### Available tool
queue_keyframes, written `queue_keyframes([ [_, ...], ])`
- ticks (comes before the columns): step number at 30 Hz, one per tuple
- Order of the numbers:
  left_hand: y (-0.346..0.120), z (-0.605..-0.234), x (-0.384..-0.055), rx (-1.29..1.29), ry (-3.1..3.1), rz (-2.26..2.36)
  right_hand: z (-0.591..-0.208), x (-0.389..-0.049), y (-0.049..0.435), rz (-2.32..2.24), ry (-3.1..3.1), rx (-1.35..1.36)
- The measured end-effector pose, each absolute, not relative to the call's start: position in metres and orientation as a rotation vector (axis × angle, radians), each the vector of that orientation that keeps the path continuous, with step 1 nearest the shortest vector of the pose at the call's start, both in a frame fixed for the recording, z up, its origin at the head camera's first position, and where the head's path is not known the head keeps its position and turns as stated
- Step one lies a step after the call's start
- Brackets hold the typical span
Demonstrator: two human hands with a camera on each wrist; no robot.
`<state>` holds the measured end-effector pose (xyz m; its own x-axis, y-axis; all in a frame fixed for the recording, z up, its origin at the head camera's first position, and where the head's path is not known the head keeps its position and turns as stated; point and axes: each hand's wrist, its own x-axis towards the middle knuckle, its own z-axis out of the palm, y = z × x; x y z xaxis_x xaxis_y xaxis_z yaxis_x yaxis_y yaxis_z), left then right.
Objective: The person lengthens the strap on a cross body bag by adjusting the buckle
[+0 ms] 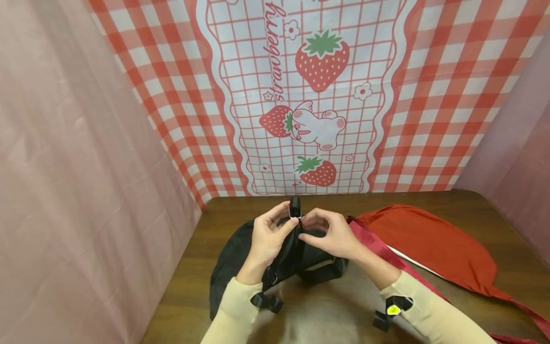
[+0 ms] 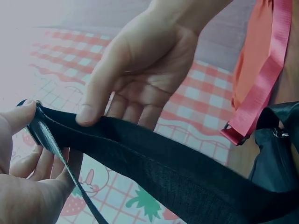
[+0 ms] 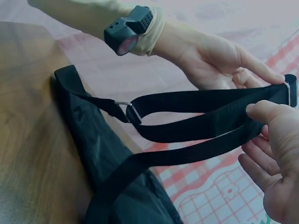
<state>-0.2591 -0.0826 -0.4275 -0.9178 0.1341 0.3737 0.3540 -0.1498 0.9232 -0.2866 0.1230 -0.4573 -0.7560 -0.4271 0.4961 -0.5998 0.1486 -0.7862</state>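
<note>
A black bag lies on the table, its black webbing strap raised and looped upward. At the top of the loop, my left hand pinches the strap beside a metal slider, thumb on the near side. A little further along the webbing, my right hand holds it between thumb and fingers, as its thumb lies flat on the strap in the right wrist view. Another metal slider sits lower on the strap, closer to the bag.
On the right of the wooden table lies a red bag with a pink strap along its near side. A strawberry-print cloth hangs behind the table, and a pale pink curtain hangs at the left.
</note>
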Motion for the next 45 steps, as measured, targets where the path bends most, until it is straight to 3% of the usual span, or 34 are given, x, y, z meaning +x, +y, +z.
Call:
queue_keyframes([
  [12, -0.09, -0.421, -0.26, -0.546, -1.88, -2.205, -0.465, -0.289, 0.133, 1.58, -2.382, 1.07],
  [18, -0.088, -0.425, -0.261, -0.575, -1.908, -2.187, -0.444, -0.292, 0.142, 1.356, -2.45, 1.147],
  [28, -0.085, -0.43, -0.258, -0.611, -1.973, -2.126, -0.394, -0.299, 0.132, 1.486, -2.274, 1.221],
  [36, -0.088, -0.435, -0.253, -0.632, -1.996, -2.128, -0.386, -0.298, 0.132, 1.521, -2.444, 1.304],
  [45, -0.093, -0.432, -0.254, -0.617, -2.023, -2.119, -0.371, -0.299, 0.124, 1.561, -2.549, 1.175],
])
